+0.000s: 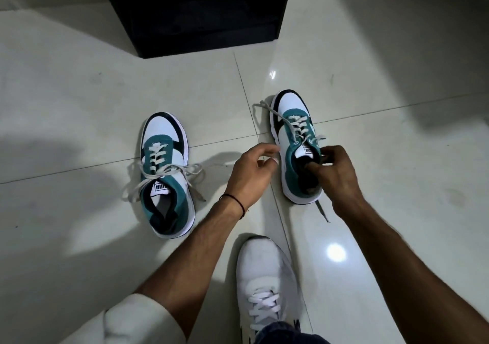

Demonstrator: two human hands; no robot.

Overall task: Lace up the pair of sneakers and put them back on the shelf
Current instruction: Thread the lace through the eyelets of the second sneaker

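Starting at nine o'clock, the left sneaker (166, 174) sits on the tiled floor (79, 105), laced with a loose bow, so that half looks done. Centre frame, the left hand (251, 171) hovers half-curled; whether it pinches a lace I cannot tell. At two o'clock the right hand (334, 169) grips the collar of the right sneaker (296, 145), whose laces (267, 107) trail untied. At twelve o'clock the dark shelf (195, 13) waits; tying and shelving both remain.
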